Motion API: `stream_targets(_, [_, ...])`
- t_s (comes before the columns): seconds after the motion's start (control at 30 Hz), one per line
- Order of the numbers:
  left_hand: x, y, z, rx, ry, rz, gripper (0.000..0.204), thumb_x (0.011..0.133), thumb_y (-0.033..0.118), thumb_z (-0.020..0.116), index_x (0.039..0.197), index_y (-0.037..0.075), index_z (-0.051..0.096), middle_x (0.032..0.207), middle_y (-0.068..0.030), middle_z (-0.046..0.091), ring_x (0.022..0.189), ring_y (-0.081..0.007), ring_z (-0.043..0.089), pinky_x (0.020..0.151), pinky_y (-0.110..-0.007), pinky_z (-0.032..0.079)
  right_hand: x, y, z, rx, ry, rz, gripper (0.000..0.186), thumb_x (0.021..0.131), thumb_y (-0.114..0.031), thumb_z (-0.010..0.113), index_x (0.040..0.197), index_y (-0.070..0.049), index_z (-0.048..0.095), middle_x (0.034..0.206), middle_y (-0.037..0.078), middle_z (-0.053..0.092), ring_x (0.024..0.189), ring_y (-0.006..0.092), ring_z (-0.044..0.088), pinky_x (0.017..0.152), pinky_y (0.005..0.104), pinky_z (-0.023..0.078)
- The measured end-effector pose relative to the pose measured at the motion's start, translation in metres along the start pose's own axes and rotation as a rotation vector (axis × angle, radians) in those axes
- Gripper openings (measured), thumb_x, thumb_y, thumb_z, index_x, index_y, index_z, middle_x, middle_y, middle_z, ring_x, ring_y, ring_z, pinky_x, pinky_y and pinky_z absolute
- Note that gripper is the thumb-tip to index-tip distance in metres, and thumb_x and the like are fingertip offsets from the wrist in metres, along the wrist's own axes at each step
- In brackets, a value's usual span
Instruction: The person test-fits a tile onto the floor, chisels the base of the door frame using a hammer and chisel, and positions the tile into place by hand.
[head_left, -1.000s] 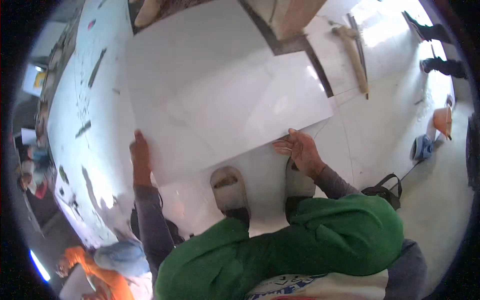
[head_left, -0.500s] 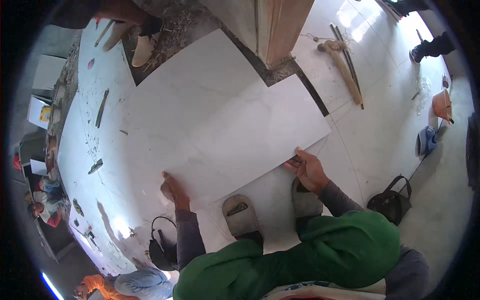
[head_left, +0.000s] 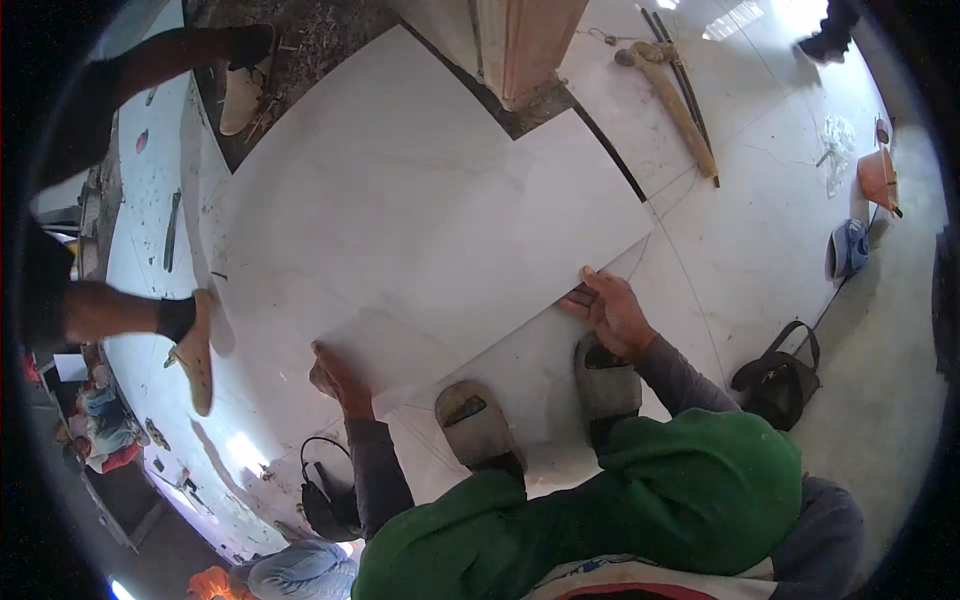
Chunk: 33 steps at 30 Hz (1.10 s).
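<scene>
White tile: we find the white tile [head_left: 440, 220] over the floor [head_left: 740, 250], its notch facing the wooden post [head_left: 535, 45], a dark gap between.
Right hand: we see the right hand [head_left: 618, 318] at the near edge, thumb above and fingers curled beneath, pinching the tile; this matches half a second ago.
Left hand: the left hand [head_left: 343, 384] is at the tile's near left part; its fingers are mostly hidden, so we cannot tell their spread or grip. One second ago it stood farther up the left side.
Co-worker: we note one shoe [head_left: 203, 360] now planted left of the tile; half a second ago both feet were at the upper left.
Hammer: the hammer [head_left: 672, 110] lies beside dark rods [head_left: 685, 80], unmoved.
</scene>
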<state>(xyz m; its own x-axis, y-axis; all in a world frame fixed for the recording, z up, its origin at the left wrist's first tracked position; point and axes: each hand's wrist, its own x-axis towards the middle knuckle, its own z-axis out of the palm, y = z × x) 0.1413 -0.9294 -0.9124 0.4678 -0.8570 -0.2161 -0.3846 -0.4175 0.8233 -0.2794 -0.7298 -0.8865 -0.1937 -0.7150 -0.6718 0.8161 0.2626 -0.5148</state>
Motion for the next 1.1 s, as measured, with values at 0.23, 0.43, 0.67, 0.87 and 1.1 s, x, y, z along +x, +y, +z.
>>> stream_targets(0.23, [0.004,0.007,0.022,0.012,-0.029,-0.018,0.058,0.110,0.043,0.048,0.065,0.007,0.053,0.063,0.0010,0.052,0.059,-0.0146,0.046,0.054,-0.040,0.040,0.016,-0.014,-0.003,-0.021,0.064,-0.007,0.033,0.111,-0.027,0.057,0.117,0.005,0.060,0.119,0.015,0.070,0.112,0.0273,0.070,0.103,0.0436,0.058])
stream_targets(0.43, [0.014,-0.006,0.021,-0.093,-0.057,0.074,0.058,0.110,0.044,0.051,0.064,0.008,0.054,0.063,0.0006,0.052,0.058,-0.0145,0.046,0.053,-0.038,0.041,0.026,-0.029,0.004,-0.064,0.035,0.016,0.036,0.112,-0.027,0.055,0.121,0.007,0.059,0.124,0.017,0.069,0.115,0.0279,0.070,0.107,0.0429,0.056])
stream_targets(0.67, [0.088,-0.067,-0.009,0.362,0.048,0.295,0.055,0.108,0.043,0.059,0.066,0.010,0.055,0.066,0.0003,0.054,0.057,-0.0135,0.047,0.050,-0.034,0.040,0.043,-0.035,0.010,-0.197,-0.008,0.080,0.049,0.110,-0.033,0.057,0.118,0.015,0.061,0.117,0.026,0.073,0.103,0.0331,0.076,0.091,0.0409,0.065])
stream_targets(0.87, [0.082,-0.048,0.012,0.112,0.065,-0.090,0.051,0.105,0.044,0.064,0.069,0.008,0.061,0.070,-0.0018,0.059,0.061,-0.0158,0.056,0.053,-0.037,0.046,0.043,-0.044,0.007,-0.411,0.069,0.102,0.061,0.108,-0.040,0.058,0.105,0.020,0.064,0.098,0.030,0.075,0.082,0.0351,0.079,0.075,0.0423,0.068])
stream_targets(1.1, [0.039,-0.047,0.037,-0.136,-0.157,0.020,0.044,0.105,0.042,0.064,0.080,0.005,0.062,0.080,-0.0040,0.062,0.068,-0.0174,0.057,0.060,-0.038,0.049,0.038,-0.058,-0.019,-0.505,0.124,0.089,0.063,0.108,-0.041,0.055,0.095,0.019,0.068,0.085,0.028,0.076,0.072,0.0323,0.078,0.069,0.0410,0.067])
